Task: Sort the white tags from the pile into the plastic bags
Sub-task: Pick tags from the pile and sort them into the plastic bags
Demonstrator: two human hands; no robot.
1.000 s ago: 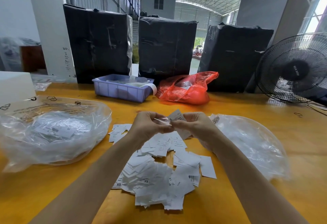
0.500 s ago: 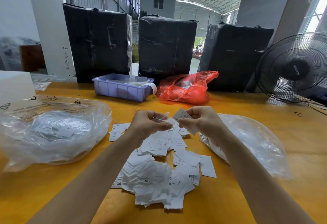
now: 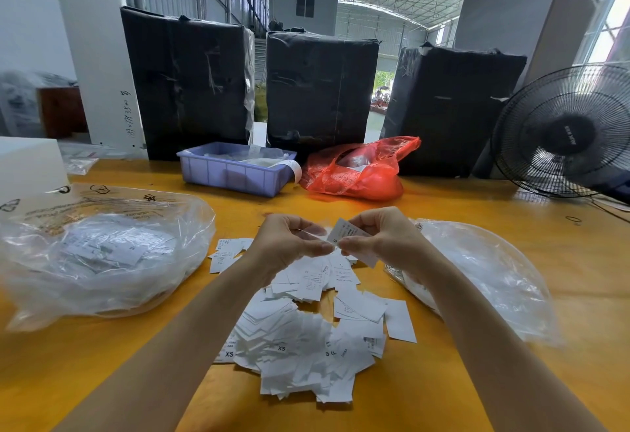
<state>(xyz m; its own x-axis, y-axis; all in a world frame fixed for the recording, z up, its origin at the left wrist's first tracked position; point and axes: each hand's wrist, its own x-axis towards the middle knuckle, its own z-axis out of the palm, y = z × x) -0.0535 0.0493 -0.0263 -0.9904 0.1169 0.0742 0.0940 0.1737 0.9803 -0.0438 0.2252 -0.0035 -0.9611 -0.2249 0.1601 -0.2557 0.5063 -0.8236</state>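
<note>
A loose pile of white tags (image 3: 303, 332) lies on the yellow table between my forearms, some printed XS or S. My left hand (image 3: 286, 244) and my right hand (image 3: 385, 237) are raised above the pile's far end, fingertips nearly touching. My right hand pinches a white tag (image 3: 346, 232) that stands tilted between the hands; my left hand pinches a thin white tag seen edge-on. One clear plastic bag (image 3: 102, 254) holding tags sits at the left. A second clear plastic bag (image 3: 484, 278) lies at the right, close to my right wrist.
A purple plastic bin (image 3: 235, 172) and a red plastic bag (image 3: 361, 169) sit at the table's far side, in front of three black wrapped boxes (image 3: 320, 90). A black fan (image 3: 562, 131) stands at the far right. A white block (image 3: 27, 162) is at the far left.
My hands stayed together above the pile. The tag in my right hand has been lifted and turned more upright between the fingertips. The bags and pile have not moved.
</note>
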